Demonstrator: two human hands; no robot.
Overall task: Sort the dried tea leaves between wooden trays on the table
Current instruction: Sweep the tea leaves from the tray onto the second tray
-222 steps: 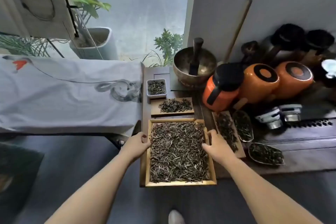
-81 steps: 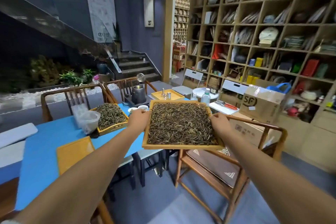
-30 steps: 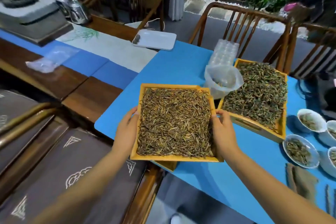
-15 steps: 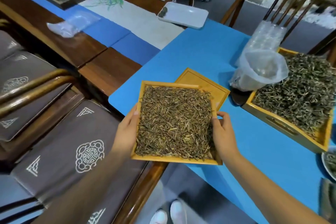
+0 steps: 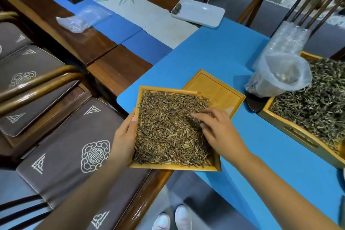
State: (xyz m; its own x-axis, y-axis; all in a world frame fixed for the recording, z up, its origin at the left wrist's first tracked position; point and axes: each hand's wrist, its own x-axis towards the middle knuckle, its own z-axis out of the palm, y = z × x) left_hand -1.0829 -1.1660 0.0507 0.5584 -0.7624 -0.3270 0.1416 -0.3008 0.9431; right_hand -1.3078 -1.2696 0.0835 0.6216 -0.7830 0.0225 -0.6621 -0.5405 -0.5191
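Head view: my left hand (image 5: 124, 137) grips the left rim of the tea tray (image 5: 175, 168), thumb on top. It sits at the near corner of the blue table (image 5: 214, 52), hanging partly off the edge. My right hand (image 5: 217, 130) rests on the tea leaves (image 5: 168, 129), fingers loosely spread, holding nothing that I can see. Risk: tray overhangs, so a hard rake could tip it and spill leaves onto the floor. Count: three wooden trays, namely this one, one empty tray (image 5: 218, 89) behind it, one full tray (image 5: 298, 132) at the right edge; one plastic bag (image 5: 280, 78).
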